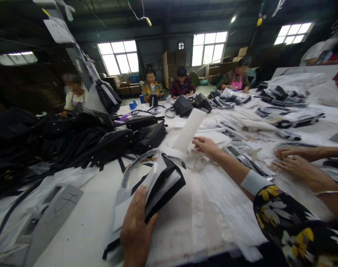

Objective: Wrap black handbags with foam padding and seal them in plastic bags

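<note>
My left hand (135,230) grips the near end of a small black bag (164,185) lying on the white table (82,230). White paper is tucked into the bag, and a clear plastic wrapper lies round its far side. My right hand (204,145), on an arm in a floral sleeve, reaches across the table. It pinches the lower edge of a white sheet (190,129) that stands tilted upward. Flat white sheets lie under that hand.
A heap of black bags and straps (102,144) covers the left of the table. Wrapped bags and papers (282,111) fill the right. Another person's two hands (291,161) rest at the right. Several people sit at the far end, with cardboard boxes (174,63) behind them.
</note>
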Tool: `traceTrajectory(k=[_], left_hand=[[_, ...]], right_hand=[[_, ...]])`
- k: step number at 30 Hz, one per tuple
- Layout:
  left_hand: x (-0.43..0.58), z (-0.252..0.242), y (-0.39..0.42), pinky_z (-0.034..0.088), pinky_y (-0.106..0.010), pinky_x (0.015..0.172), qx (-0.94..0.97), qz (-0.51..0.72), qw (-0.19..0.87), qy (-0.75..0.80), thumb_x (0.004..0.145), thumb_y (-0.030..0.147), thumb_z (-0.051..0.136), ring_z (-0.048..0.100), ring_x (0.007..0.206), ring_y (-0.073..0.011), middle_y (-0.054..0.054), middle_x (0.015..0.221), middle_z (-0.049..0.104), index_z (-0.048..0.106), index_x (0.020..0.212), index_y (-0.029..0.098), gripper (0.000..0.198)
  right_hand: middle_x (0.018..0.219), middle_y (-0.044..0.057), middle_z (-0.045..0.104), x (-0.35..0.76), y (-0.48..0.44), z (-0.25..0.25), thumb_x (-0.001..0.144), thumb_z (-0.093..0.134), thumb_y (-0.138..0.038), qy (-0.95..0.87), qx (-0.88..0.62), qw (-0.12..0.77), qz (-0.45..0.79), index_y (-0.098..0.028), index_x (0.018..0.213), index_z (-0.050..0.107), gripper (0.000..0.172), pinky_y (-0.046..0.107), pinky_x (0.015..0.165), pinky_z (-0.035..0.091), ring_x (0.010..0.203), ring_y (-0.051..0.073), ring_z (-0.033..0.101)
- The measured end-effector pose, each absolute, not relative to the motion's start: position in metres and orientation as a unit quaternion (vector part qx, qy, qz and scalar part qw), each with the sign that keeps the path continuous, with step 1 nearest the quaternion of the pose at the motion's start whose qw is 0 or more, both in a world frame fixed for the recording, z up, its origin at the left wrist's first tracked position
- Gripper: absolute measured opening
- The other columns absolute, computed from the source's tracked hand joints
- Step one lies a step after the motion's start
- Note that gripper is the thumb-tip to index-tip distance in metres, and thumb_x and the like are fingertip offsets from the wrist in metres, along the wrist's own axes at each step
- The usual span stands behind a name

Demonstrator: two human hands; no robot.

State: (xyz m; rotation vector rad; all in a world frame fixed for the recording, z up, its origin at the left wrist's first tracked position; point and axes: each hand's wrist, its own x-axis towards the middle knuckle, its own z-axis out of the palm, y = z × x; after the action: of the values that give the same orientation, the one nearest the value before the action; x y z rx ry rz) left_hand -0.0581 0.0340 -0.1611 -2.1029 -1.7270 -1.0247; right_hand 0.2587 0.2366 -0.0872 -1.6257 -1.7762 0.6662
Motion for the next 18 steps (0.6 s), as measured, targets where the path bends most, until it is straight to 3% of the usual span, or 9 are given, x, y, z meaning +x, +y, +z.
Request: traceTrajectory(k=[3,6,9,11,13,15,18], left_hand=[[-0.057,-0.159,0.033,0.05,-0.041,0.104,-0.718,-0.351,0.112,-0.59,0.095,0.026,0.053,0.055,0.13,-0.0271,-0.007,0.152,0.046,0.022,0.156,0.027,0.069],[-0.056,-0.158,0.033,0.049,-0.041,0.105,-0.717,-0.35,0.106,-0.593,0.094,0.025,0.054,0.053,0.131,-0.0272,-0.006,0.153,0.045,0.022,0.156,0.027,0.07],[-0.057,-0.159,0.034,0.048,-0.042,0.106,-0.72,-0.348,0.105,-0.591,0.094,0.026,0.056,0.052,0.132,-0.0275,-0.007,0.153,0.045,0.021,0.156,0.027,0.072],[-0.058,-0.16,0.034,0.047,-0.042,0.106,-0.724,-0.348,0.107,-0.586,0.093,0.026,0.058,0.052,0.132,-0.0274,-0.007,0.152,0.046,0.021,0.156,0.027,0.073],[-0.058,-0.16,0.034,0.047,-0.041,0.107,-0.729,-0.35,0.106,-0.579,0.092,0.024,0.058,0.052,0.132,-0.0271,-0.007,0.151,0.047,0.022,0.156,0.026,0.073],[-0.058,-0.16,0.033,0.046,-0.041,0.108,-0.734,-0.351,0.102,-0.573,0.092,0.021,0.059,0.051,0.134,-0.0267,-0.007,0.151,0.047,0.023,0.156,0.026,0.073],[-0.055,-0.16,0.033,0.044,-0.042,0.111,-0.745,-0.342,0.098,-0.564,0.09,0.018,0.06,0.048,0.136,-0.0268,-0.007,0.152,0.047,0.025,0.155,0.025,0.074]], right_hand=[[0.103,0.015,0.073,0.27,0.216,-0.08,0.101,0.037,-0.037,-0.658,-0.618,0.351,0.248,-0.009,0.137,0.052,0.048,0.034,0.079,0.058,0.084,0.019,0.071],[0.115,0.017,0.072,0.257,0.158,-0.112,0.09,0.059,-0.037,-0.683,-0.608,0.325,0.241,-0.012,0.125,0.065,0.043,0.045,0.1,0.05,0.107,0.029,0.068],[0.149,0.023,0.044,0.231,0.091,-0.164,0.082,0.07,-0.047,-0.754,-0.595,0.196,0.198,-0.008,0.14,0.053,0.072,0.054,0.116,0.03,0.14,0.038,0.039],[0.157,0.024,0.027,0.214,0.063,-0.189,0.084,0.066,-0.056,-0.799,-0.559,0.122,0.183,-0.006,0.149,0.042,0.085,0.055,0.12,0.021,0.147,0.038,0.022],[0.159,0.024,0.021,0.201,0.057,-0.198,0.086,0.061,-0.062,-0.842,-0.499,0.101,0.18,-0.006,0.152,0.034,0.091,0.056,0.121,0.016,0.149,0.037,0.017],[0.158,0.022,0.028,0.192,0.071,-0.194,0.088,0.06,-0.06,-0.875,-0.428,0.133,0.184,-0.008,0.151,0.037,0.085,0.056,0.12,0.017,0.148,0.036,0.022],[0.14,0.013,0.058,0.178,0.111,-0.178,0.086,0.068,-0.042,-0.873,-0.379,0.231,0.201,-0.018,0.127,0.066,0.048,0.048,0.117,0.032,0.135,0.031,0.046]])
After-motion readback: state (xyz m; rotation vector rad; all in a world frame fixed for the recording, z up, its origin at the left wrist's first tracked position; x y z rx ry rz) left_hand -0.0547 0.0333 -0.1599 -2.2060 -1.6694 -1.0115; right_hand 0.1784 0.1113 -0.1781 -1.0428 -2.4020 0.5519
